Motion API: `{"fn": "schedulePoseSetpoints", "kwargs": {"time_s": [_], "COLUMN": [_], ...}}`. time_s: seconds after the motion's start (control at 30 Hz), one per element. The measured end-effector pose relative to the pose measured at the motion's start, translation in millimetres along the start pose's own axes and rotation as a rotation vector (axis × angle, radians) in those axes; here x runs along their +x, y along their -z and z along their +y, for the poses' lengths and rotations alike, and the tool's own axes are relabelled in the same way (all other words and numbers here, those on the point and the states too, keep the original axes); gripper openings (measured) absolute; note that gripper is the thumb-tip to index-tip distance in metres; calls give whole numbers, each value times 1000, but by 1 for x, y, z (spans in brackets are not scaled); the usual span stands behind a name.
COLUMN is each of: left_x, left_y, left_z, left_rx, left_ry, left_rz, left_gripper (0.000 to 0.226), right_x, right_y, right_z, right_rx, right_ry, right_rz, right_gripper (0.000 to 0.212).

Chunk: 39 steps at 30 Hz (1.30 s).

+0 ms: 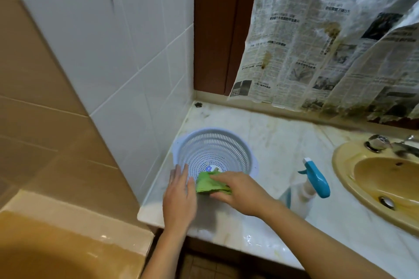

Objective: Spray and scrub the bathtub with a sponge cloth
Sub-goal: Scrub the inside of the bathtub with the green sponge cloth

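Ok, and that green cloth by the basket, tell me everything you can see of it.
The green cloth is bright green, soft-looking and lightly ribbed, folded or bunched into a thick wad. The right hand pinches it, fingers on top, thumb beneath. It is at the near rim of the pale blue perforated basket on the marble counter. The left hand lies open just left of it; contact is unclear.

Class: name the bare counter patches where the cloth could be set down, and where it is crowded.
Free: counter behind basket up to newspaper, and between basket and sink. Crowded: front left, with left hand, right hand, cloth, bottle.
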<state>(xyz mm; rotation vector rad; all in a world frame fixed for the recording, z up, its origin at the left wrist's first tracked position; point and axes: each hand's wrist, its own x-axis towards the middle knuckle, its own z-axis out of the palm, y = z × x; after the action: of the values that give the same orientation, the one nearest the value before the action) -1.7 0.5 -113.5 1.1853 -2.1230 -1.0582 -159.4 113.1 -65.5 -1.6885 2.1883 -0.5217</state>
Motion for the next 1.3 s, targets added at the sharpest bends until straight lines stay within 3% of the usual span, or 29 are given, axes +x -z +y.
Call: {"fn": "schedulePoseSetpoints", "kwargs": {"time_s": [0.1,0.17,0.33,0.43,0.53,0.63,0.77,0.9,1.07,1.3], "left_x": [0,-1,-6,-12,-19,-30,-58,-108,-187,-313], "left_y": [-3,-4,-3,4,11,23,48,79,125,176], "left_z": [-1,0,-2,4,8,10,2,-32,-100,-218], "left_rx": [-42,-25,15,6,-36,-58,-181,-147,-281,-280], "left_ry": [26,26,-17,-20,33,85,214,345,730,1076], "left_rz": [8,19,0,43,127,288,528,597,699,610], "left_gripper": [47,48,47,44,42,46,50,46,42,47], "right_x": [6,12,29,35,34,28,29,34,40,42], "right_y": [6,11,24,36,57,78,83,46,-54,-245], "right_z": [-2,1,11,10,-7,-34,-71,-120,-196,-285], "right_rx": [50,75,46,114,177,386,623,684,466,113], "right_ry": [-51,-81,-119,-127,-23,66,189,322,491,559], "right_rz": [85,123,25,99,193,208,62,-162,-437,-787], "right_gripper": [32,28,7,14,20,24,11,10,25,33]}}
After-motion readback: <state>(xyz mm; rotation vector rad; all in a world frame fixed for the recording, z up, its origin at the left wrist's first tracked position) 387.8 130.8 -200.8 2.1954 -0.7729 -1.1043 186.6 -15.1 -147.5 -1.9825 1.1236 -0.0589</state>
